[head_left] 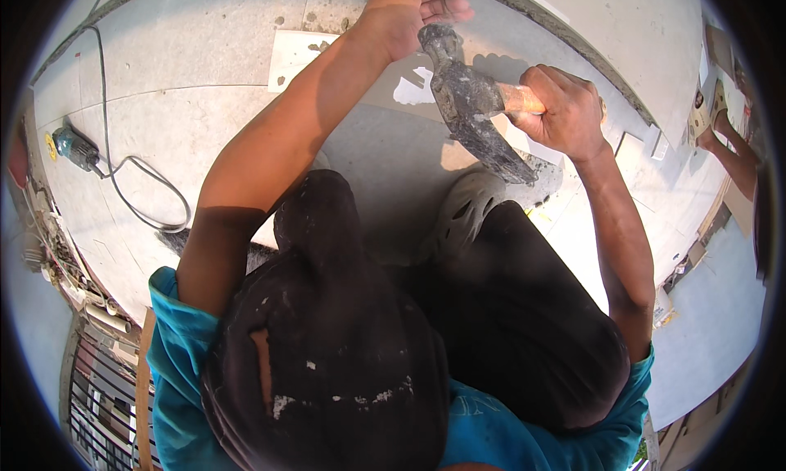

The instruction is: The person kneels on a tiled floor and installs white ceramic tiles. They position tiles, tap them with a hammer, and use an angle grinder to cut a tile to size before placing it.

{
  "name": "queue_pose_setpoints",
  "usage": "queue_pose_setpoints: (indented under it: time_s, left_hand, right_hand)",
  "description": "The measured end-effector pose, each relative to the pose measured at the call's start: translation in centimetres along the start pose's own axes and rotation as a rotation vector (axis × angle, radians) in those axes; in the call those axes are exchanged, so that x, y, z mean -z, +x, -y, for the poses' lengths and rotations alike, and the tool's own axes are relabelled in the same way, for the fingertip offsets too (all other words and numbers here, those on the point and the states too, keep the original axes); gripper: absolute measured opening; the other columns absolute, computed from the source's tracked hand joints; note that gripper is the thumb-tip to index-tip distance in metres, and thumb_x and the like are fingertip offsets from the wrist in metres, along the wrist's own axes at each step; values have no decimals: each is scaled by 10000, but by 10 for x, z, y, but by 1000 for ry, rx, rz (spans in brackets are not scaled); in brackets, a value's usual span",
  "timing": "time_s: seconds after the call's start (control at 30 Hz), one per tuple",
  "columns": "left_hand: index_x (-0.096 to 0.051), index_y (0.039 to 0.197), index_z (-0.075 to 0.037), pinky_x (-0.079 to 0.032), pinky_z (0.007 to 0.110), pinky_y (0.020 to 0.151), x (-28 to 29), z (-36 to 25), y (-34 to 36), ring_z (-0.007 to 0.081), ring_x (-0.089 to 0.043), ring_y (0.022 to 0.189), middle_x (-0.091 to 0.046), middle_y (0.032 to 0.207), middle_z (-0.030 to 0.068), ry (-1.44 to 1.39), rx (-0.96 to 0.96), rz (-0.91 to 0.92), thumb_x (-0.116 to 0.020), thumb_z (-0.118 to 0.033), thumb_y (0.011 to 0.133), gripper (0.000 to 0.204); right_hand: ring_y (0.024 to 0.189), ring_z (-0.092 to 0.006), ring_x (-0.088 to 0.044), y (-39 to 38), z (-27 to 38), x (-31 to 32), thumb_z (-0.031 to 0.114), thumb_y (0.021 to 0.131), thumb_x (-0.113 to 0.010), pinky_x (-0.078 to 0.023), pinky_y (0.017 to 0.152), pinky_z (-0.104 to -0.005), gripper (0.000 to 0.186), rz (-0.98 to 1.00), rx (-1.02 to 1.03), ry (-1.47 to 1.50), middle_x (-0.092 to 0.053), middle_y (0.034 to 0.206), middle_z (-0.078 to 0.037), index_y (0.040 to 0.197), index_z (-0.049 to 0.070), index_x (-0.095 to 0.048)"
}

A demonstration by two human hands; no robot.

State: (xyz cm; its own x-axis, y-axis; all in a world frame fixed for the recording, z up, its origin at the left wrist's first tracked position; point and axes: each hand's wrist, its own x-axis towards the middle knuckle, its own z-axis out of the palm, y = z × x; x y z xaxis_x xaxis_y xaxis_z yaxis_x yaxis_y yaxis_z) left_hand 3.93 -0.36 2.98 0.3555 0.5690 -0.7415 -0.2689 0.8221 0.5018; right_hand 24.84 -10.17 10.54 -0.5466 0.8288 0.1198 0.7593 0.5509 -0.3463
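Observation:
A hammer (pixel 479 110) with a dark, dirt-caked head and a wooden handle is in my right hand (pixel 565 110), whose fingers wrap round the handle. The head tilts, its round face up at the left and its long tapered end down toward my shoe. My left hand (pixel 409 12) reaches to the far edge, just beyond the hammer's face. Its thumb and fingers come together round a thin, dark thing, partly cut off by the picture's edge. Below the hands lies a grey tiled surface (pixel 360 135) in shadow.
A blue-green angle grinder (pixel 78 147) lies at the left, its grey cord (pixel 151 219) looping on the floor. A cream board piece (pixel 282 74) with dark crumbs lies near my left forearm. A raised edge (pixel 573 41) runs along the far right. Another person's legs (pixel 733 139) show at the far right.

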Motion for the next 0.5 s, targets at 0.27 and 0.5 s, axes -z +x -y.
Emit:
queue_pose_setpoints:
  time_s: [0.27, 0.5]
  left_hand:
    - [-589, 1189, -13, -565, 357, 824, 4, -5, 2, 219, -645, 955, -656, 971, 61, -155, 47, 49, -485, -202, 1016, 277]
    - [-550, 1254, 21, -564, 340, 879, 0, -10, 12, 203, -615, 1048, -653, 1036, 86, -148, 10, 30, -447, -183, 1029, 320]
  right_hand:
    - [521, -218, -590, -1, 0, -6, 452, 783, -725, -457, 445, -339, 380, 14, -75, -82, -586, 624, -25, 773, 109, -564]
    - [580, -219, -635, 8, 9, -3, 500, 781, -710, -481, 460, -340, 416, 154, -241, -145, -624, 672, -29, 847, 104, -602]
